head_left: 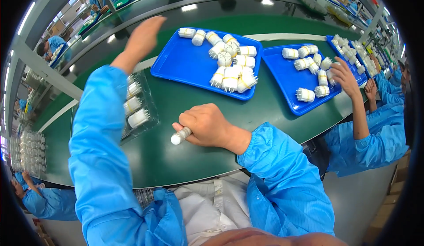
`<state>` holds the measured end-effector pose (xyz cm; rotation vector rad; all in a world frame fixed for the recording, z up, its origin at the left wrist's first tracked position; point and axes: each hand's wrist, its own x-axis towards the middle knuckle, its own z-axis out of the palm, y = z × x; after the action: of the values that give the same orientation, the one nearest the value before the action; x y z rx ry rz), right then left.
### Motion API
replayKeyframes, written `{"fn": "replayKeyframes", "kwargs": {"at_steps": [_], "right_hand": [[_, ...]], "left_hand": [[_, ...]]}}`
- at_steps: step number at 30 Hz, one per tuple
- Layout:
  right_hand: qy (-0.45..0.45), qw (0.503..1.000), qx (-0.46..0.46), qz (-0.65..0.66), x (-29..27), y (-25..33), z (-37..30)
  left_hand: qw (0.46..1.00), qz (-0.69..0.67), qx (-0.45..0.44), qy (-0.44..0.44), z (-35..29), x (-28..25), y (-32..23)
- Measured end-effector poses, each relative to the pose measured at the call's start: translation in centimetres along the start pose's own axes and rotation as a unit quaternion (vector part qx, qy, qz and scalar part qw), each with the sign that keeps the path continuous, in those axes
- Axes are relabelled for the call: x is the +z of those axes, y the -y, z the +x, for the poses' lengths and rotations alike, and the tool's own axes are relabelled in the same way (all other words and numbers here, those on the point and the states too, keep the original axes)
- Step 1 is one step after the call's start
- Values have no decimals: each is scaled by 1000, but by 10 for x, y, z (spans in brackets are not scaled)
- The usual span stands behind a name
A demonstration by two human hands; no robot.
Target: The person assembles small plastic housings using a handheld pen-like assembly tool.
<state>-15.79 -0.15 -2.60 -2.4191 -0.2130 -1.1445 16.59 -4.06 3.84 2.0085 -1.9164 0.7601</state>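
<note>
My right hand [206, 124] is closed around a short pale rod with a rounded white end [181, 136], held low over the green work surface [176, 166]. The rod's other end is hidden in my fist. My left hand [142, 38] is raised at the far left, past the clear plastic tray [152, 113] and left of a blue tray [176, 65]. Its fingers are mostly hidden behind the back of the hand. White bundles with yellow bands [230, 76] and thin pins at their ends crowd the right side of that blue tray. Similar white bundles [138, 118] sit in the clear tray, partly behind my left sleeve.
A second blue tray [293, 100] with more bundles stands to the right, where a co-worker's hand [346, 78] reaches in. Stacked clear plastic trays [28, 153] stand at the far left. A metal post [48, 73] rises on the left. Other people in blue sit around.
</note>
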Motion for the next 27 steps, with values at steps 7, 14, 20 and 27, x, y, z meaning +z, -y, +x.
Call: {"fn": "replayKeyframes", "kwargs": {"at_steps": [7, 14, 20, 27], "right_hand": [[-6, 1000, 17, -10, 2, -11, 1], [-57, 998, -1, 24, 4, -7, 6], [-68, 984, 158, 37, -16, -5, 1], [-187, 912, 266, 250, -19, -11, 12]], "left_hand": [[991, -36, -8, 126, 64, 92, -49], [992, 3, -84, 92, 40, 63, -43], [975, -155, -142, 70, -27, -41, -81], [921, -358, -101, 120, -145, -93, -154]]}}
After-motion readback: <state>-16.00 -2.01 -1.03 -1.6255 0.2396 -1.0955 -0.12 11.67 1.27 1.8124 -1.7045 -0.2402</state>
